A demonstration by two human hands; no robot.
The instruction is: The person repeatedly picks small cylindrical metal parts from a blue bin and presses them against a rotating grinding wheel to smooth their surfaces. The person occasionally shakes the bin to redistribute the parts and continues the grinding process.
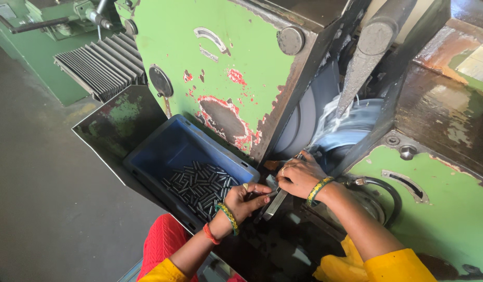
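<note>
Blue plastic bin (pixel 163 151) part-filled with dark metal pins (pixel 199 184), left hand (pixel 245 201) pinching pins, right hand (pixel 300 175) pressed on metal rail (pixel 275 203)

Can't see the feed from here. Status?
Left hand shut on pins at rail. Right hand pressing by wheel. Bin of pins alongside.

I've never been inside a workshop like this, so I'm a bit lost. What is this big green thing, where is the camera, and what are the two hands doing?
The camera sits on the person's head and looks down at their own hands. The green machine, its paint chipped, has smooth grey wheels with liquid running over them. The left hand pinches small dark metal pins beside a narrow metal rail. The right hand rests at the rail's far end, close to the wheels; what its fingers hold is hidden. A blue plastic bin on the left holds many more dark pins.
</note>
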